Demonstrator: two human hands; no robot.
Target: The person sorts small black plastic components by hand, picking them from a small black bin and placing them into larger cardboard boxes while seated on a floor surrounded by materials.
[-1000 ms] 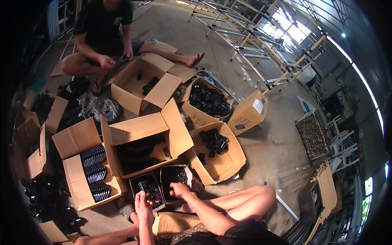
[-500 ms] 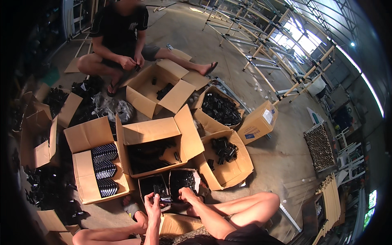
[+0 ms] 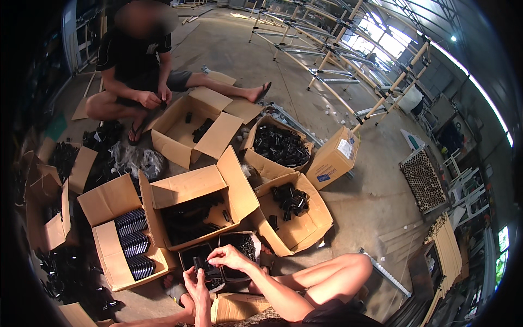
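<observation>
My left hand [image 3: 198,291] holds a black fitting [image 3: 199,264] upright between thumb and fingers. My right hand [image 3: 231,258] is beside it, fingers pinched together near the fitting; anything small between them cannot be made out. Both hands are above two small open boxes standing side by side in front of me. Small dark pieces fill the right small box [image 3: 251,236]; more black parts show in the left small box [image 3: 217,283], partly hidden by my hands. Just beyond stands a large carton [image 3: 242,191] with black parts inside.
At left, a carton [image 3: 106,256] holds neat rows of black parts. Another open carton [image 3: 313,231] stands at right. Loose black parts [image 3: 65,272] cover the floor at far left. Across from me a person [image 3: 133,65] sits handling a small part. Pipe racks [image 3: 338,60] stand behind.
My right hand has come out of the right small box and moved left to the fitting. My left hand keeps hold of the fitting, now more upright. The whole view has shifted slightly.
</observation>
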